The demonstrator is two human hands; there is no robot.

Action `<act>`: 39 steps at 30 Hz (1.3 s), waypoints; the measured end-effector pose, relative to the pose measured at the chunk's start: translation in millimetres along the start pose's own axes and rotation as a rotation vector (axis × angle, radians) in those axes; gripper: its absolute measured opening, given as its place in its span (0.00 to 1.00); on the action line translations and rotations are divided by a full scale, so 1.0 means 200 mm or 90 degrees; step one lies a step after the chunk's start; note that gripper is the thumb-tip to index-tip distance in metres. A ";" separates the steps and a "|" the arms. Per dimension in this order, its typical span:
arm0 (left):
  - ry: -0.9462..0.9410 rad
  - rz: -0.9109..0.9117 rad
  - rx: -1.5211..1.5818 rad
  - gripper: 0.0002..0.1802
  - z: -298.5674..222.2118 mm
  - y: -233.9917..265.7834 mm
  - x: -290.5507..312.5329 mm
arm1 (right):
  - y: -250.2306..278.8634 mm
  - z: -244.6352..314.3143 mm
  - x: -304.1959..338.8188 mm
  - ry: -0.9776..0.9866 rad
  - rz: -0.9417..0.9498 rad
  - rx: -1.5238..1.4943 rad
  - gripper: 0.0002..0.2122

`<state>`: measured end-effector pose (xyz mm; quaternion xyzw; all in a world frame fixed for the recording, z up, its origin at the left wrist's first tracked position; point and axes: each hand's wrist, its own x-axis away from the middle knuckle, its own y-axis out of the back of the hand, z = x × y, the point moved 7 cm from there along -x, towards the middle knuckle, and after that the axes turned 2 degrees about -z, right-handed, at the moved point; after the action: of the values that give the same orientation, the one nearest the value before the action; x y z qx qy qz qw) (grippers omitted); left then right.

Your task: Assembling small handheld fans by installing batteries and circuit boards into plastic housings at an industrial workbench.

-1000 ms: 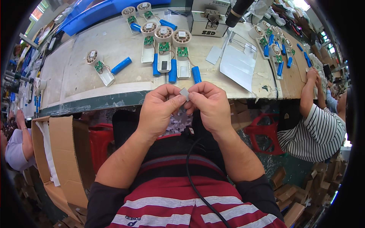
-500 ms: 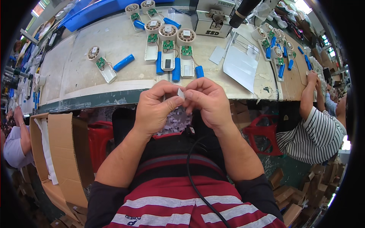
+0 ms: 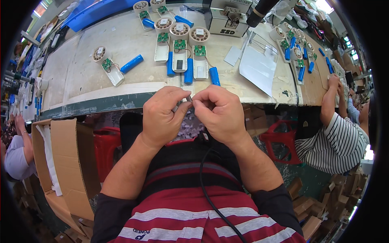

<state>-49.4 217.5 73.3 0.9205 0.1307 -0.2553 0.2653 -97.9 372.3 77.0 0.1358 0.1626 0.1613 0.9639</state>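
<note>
Just beyond the table's front edge, on my side, my left hand [image 3: 162, 115] pinches a small flat piece [image 3: 189, 98] between thumb and forefinger. It is turned nearly edge-on and looks greyish; its kind is hard to make out. My right hand [image 3: 222, 115] is closed, thumb and fingertip pressed together at the piece's right edge. Beyond them on the table stand opened handheld fans with round white heads [image 3: 199, 36], white handle shells [image 3: 200, 69] and green circuit boards [image 3: 199, 50]. Blue cylindrical batteries [image 3: 189, 72] hang from them on wires. One fan [image 3: 114, 77] lies apart at the left.
White sheets [image 3: 259, 69] and a grey metal machine [image 3: 229, 22] sit at the right and back. A blue bin [image 3: 97, 14] is at the far left, a cardboard box [image 3: 65, 162] beside me. Paper scraps [image 3: 188, 131] lie below my hands. A co-worker in stripes [image 3: 332, 137] works at right.
The small piece has turned from showing its white face to nearly edge-on. My right fingers have curled in tighter against it, and both hands stay in about the same place.
</note>
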 end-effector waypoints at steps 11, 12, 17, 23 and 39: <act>0.014 0.000 0.041 0.14 -0.01 0.02 0.00 | -0.03 -0.04 0.00 -0.089 0.061 -0.140 0.03; 0.014 -0.001 0.041 0.14 -0.01 0.03 0.00 | -0.03 -0.05 0.00 -0.101 0.054 -0.159 0.04; 0.026 0.020 0.093 0.15 0.00 0.03 0.00 | -0.05 -0.06 0.00 -0.076 0.065 -0.184 0.04; 0.100 0.031 0.155 0.14 0.06 0.02 0.03 | -0.07 -0.06 0.02 -0.146 0.058 -0.263 0.04; 0.171 0.035 0.105 0.12 0.03 0.02 0.04 | -0.05 -0.07 0.04 -0.133 0.014 -0.172 0.03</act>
<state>-43.0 211.9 66.1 0.9683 0.1180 -0.1324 0.1757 -94.1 368.6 58.2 0.0232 0.0365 0.1773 0.9832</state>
